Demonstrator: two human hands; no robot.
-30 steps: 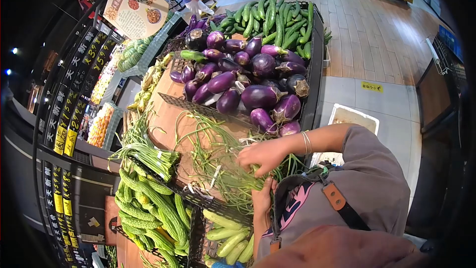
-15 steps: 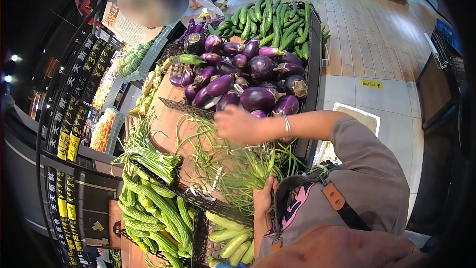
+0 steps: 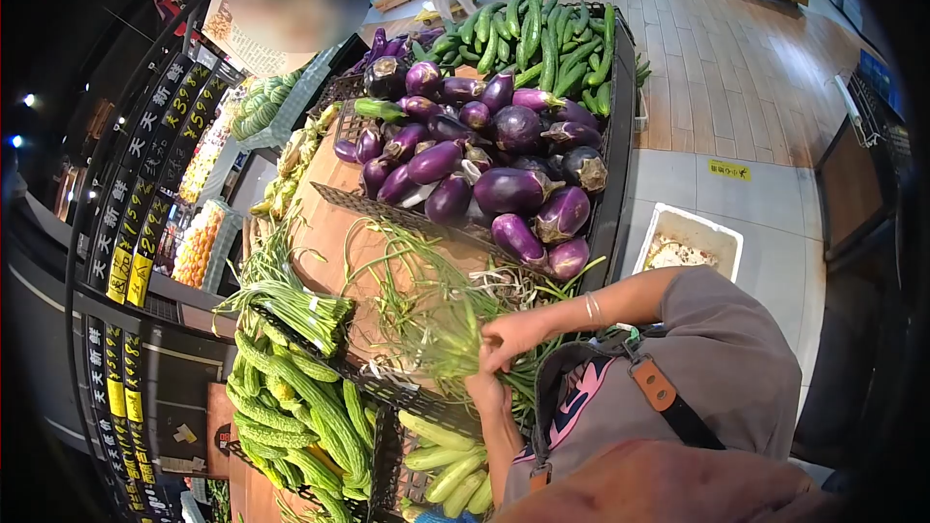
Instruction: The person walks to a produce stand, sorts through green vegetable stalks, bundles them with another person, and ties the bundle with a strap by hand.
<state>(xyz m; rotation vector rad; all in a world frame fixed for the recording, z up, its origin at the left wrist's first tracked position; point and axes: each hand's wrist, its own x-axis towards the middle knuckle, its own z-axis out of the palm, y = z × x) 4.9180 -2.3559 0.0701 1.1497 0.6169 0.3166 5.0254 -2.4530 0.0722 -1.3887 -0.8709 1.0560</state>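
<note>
My left hand (image 3: 488,393) is closed around a bunch of thin green stalks (image 3: 451,341), low over the wooden display shelf (image 3: 334,257). Just above it, my right hand (image 3: 513,337), with a bangle at the wrist, pinches the same bunch, and the two hands nearly touch. Motion blurs the stalks' ends. Loose green stalks (image 3: 397,276) lie scattered around the hands, and pale root-like ends (image 3: 509,286) show beyond the right wrist. A tied bundle of green stalks (image 3: 308,315) rests further left.
Eggplants (image 3: 513,191) and cucumbers (image 3: 547,39) fill the crates at the top. Bitter melons (image 3: 310,416) and pale green squashes (image 3: 450,470) lie at the bottom. A white foam box (image 3: 693,242) stands on the floor to the right. Price signs (image 3: 145,213) line the left.
My right hand has come down from beside the eggplants to the bunch and closed on it. My left hand has shifted slightly left with the bunch.
</note>
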